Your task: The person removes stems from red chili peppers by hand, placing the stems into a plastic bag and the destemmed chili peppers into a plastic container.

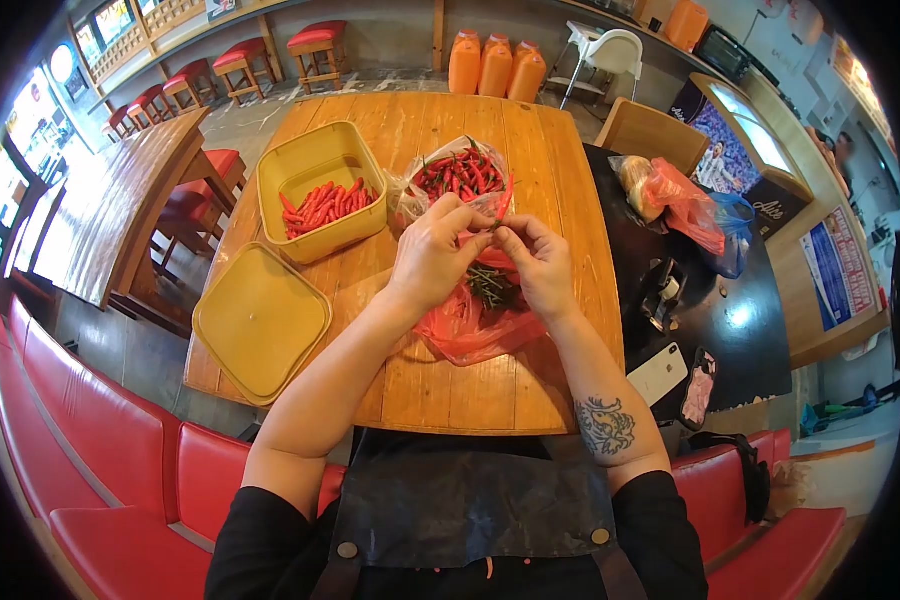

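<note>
A red chili (pixel 509 193) points upward between my two hands, its green stem end at my fingertips. My left hand (pixel 434 252) pinches at the stem end from the left, and my right hand (pixel 537 265) closes on it from the right; the exact grip is partly hidden by the fingers. Just beyond them, a clear plastic bag (pixel 404 197) is filled with red chilies (pixel 460 173) with stems. Below the hands, green stems (pixel 490 287) lie on a red plastic bag (pixel 470 335). To the left, a yellow container (pixel 322 150) holds stemless red chilies (pixel 322 208).
A yellow lid (pixel 260 322) lies at the left of the wooden table (pixel 420 405). On the black table (pixel 745 350) at right are two phones (pixel 657 373), a black object and plastic bags (pixel 685 205). Red bench seats (pixel 110 410) and orange jugs (pixel 495 65) surround the tables.
</note>
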{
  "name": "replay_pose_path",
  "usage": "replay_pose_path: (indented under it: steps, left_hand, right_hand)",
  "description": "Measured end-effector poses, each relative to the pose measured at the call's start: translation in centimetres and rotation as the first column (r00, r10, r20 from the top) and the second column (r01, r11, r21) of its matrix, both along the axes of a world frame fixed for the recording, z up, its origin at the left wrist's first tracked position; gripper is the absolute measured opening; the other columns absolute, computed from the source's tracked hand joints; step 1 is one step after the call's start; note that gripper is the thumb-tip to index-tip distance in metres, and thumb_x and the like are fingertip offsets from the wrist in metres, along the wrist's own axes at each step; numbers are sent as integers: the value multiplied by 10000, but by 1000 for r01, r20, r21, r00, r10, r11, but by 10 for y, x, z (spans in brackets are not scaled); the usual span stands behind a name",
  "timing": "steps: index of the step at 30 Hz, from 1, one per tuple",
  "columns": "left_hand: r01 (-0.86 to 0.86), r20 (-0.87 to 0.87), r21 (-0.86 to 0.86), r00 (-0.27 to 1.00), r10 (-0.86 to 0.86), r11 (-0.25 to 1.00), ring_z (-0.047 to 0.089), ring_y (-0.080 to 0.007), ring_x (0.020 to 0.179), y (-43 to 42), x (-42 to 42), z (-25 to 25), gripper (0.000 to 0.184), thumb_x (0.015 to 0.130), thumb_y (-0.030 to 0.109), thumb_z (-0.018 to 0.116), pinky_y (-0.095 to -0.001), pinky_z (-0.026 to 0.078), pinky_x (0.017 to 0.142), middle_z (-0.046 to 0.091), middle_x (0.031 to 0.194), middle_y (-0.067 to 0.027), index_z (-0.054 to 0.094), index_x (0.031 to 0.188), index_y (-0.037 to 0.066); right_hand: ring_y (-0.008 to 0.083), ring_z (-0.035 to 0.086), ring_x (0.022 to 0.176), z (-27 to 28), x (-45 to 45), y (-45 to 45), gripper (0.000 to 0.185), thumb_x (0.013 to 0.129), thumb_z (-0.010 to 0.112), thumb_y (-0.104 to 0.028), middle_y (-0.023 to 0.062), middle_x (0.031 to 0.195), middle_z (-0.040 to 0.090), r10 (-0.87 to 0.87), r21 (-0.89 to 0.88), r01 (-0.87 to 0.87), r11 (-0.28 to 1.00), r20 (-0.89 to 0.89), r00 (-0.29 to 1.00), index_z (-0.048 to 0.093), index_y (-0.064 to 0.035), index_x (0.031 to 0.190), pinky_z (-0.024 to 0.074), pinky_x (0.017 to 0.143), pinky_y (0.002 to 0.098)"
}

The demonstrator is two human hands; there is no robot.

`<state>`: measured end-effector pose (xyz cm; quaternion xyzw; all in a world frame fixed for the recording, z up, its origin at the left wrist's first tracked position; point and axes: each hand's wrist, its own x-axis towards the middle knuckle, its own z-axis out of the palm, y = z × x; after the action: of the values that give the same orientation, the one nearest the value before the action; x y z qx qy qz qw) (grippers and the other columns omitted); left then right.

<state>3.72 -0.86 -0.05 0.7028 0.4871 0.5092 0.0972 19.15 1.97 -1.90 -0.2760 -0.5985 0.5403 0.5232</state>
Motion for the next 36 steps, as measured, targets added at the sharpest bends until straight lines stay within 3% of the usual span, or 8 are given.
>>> replay_pose_path:
  steps: [2, 7, 9, 10, 12, 19, 24, 36]
  left_hand:
    - [20, -57, 76, 998, -16, 997, 578, -222, 710, -1, 1, 0, 145, 757, 95, 724, -303, 465, 620, 569, 802, -78, 664, 877, 41]
    - [21, -163, 54, 986, -12, 998, 581, -250, 802, -4, -1, 4, 222, 735, 103, 723, -341, 484, 693, 578, 861, -59, 675, 951, 89]
    - [-72, -209, 277, 969, 134, 958, 551, -254, 930, -4, 1, 9, 272, 719, 117, 724, -361, 451, 797, 590, 894, -29, 682, 988, 129]
    - [-75, -210, 277, 968, 137, 958, 551, -254, 930, -3, -1, 11, 272, 719, 117, 724, -361, 451, 797, 590, 894, -29, 682, 988, 129]
    - [-36, -349, 381, 920, 179, 924, 510, -258, 993, -2, -4, 13, 298, 709, 136, 724, -372, 403, 863, 599, 906, 4, 687, 1004, 149]
    - [18, -442, 268, 891, 106, 963, 526, -235, 854, -1, -10, 7, 203, 721, 153, 722, -361, 412, 789, 599, 858, 0, 695, 921, 130]
    - [9, -282, 156, 959, 36, 988, 533, -255, 769, -1, -6, 2, 132, 739, 135, 714, -350, 445, 673, 553, 762, -64, 685, 858, 86]
    - [42, -188, 65, 982, -29, 997, 552, -267, 770, 2, -10, -1, 166, 736, 146, 732, -356, 453, 670, 568, 769, -98, 667, 840, 33]
  right_hand:
    - [62, 582, 799, -2, 1, 3, 133, 924, 585, -95, 26, 892, 621, -17, 1, 17, 1000, 3, 1000, 598, 17, 995, 470, 717, 202]
    - [76, 594, 780, -6, 4, 6, 114, 910, 596, -97, 39, 872, 638, -27, -2, 27, 1000, 17, 1000, 593, 8, 954, 479, 698, 226]
    - [152, 622, 747, -2, 5, 3, 89, 863, 613, -75, 79, 819, 636, -215, 207, 153, 966, 327, 920, 581, 1, 898, 485, 682, 286]
    - [152, 622, 747, 2, 6, 2, 89, 863, 613, -75, 79, 819, 636, -212, 207, 150, 967, 326, 921, 581, 1, 898, 485, 682, 286]
    - [267, 617, 720, 10, 8, -1, 80, 807, 618, -48, 132, 779, 603, -347, 524, 89, 847, 417, 840, 564, -7, 849, 476, 658, 354]
    - [304, 574, 696, 10, 12, 7, 89, 758, 622, -39, 117, 730, 562, -411, 667, 43, 744, 406, 816, 552, -29, 813, 441, 650, 386]
    - [281, 562, 716, 8, 13, 7, 98, 754, 639, -66, 90, 727, 549, -469, 707, 60, 705, 401, 787, 546, -57, 781, 413, 694, 381]
    - [265, 574, 787, 12, 15, 10, 88, 757, 671, -43, 77, 781, 594, -457, 733, 41, 679, 378, 805, 622, -62, 828, 412, 748, 357]
